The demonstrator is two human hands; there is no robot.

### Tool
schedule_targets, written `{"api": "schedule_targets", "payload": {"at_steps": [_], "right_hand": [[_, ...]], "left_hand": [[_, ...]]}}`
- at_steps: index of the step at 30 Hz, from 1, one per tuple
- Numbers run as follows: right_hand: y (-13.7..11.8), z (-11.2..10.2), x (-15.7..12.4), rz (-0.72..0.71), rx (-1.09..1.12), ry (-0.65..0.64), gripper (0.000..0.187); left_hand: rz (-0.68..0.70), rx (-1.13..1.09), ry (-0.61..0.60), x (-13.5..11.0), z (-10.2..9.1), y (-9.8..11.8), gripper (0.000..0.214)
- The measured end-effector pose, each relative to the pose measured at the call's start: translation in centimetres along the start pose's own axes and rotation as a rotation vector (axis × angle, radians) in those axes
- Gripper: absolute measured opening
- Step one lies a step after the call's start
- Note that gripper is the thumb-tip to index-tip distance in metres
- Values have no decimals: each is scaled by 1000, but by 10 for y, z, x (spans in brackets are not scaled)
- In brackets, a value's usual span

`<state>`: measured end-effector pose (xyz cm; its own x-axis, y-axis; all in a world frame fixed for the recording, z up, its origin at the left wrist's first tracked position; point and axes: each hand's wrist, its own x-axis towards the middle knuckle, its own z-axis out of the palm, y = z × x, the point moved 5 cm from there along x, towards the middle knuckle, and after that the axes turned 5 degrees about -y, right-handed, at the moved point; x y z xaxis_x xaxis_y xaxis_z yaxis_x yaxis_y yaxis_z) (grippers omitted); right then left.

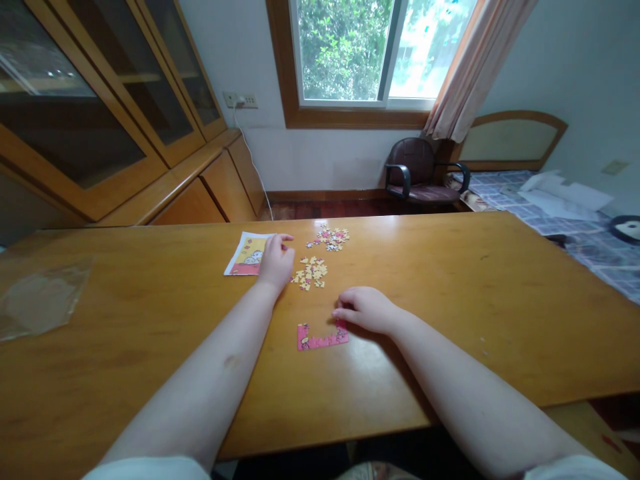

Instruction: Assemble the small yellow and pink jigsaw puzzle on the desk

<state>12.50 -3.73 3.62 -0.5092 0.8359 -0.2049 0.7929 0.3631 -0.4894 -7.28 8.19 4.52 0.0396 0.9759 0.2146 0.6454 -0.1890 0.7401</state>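
Note:
My left hand (275, 261) reaches far across the wooden table (450, 300), fingers curled, resting on the edge of a small picture card (245, 255) and beside a heap of yellow puzzle pieces (311, 272). A second heap of pink and yellow pieces (331, 237) lies just beyond. My right hand (365, 309) is closed in a pinch, fingertips pressing on the right end of an L-shaped strip of joined pink puzzle pieces (317, 339).
A clear plastic bag (40, 297) lies at the table's left. Wooden cabinets with glass doors (100, 113) line the left wall. A dark armchair (423, 172) stands under the window, and a bed (575, 220) is at the right.

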Motion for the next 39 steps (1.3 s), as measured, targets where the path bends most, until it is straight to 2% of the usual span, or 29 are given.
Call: {"api": "schedule_targets", "payload": {"at_steps": [2,4,8,10,15,18,20,23,26,32,36,39], "right_hand": [[0,0,0,-2,0,3,34],[0,0,0,-1,6,7,34],[1,0,0,1,18,5,33],[1,-1,0,0,23,8,33],[5,-4,1,17,72,22,28],[8,-5,1,27,85,46,25],[12,-5,2,39,85,93,22],[18,-6,4,55,93,202,16],[28,-6,10,84,132,296,12],[47,-10,20,218,193,487,13],[57,-14,29,321,173,526,13],[72,-17,42,435,340,527,17]], "left_hand": [[-107,-155,12,-11,-9,-10,28],[-133,-275,6,-21,-16,-17,24],[-222,-353,-28,-40,-21,-31,23],[-221,-289,-32,-46,-23,-34,23],[-81,26,-268,-51,-13,-26,24],[-58,100,-337,-50,-10,-23,25],[-71,93,-312,-49,-8,-21,26],[-94,39,-214,-46,-6,-21,25],[-81,-30,-186,-42,-1,-20,21],[-138,-192,-99,-37,-4,-26,18],[-139,-193,-111,-37,-4,-25,18],[-160,-201,-112,-37,-5,-24,17]]}}
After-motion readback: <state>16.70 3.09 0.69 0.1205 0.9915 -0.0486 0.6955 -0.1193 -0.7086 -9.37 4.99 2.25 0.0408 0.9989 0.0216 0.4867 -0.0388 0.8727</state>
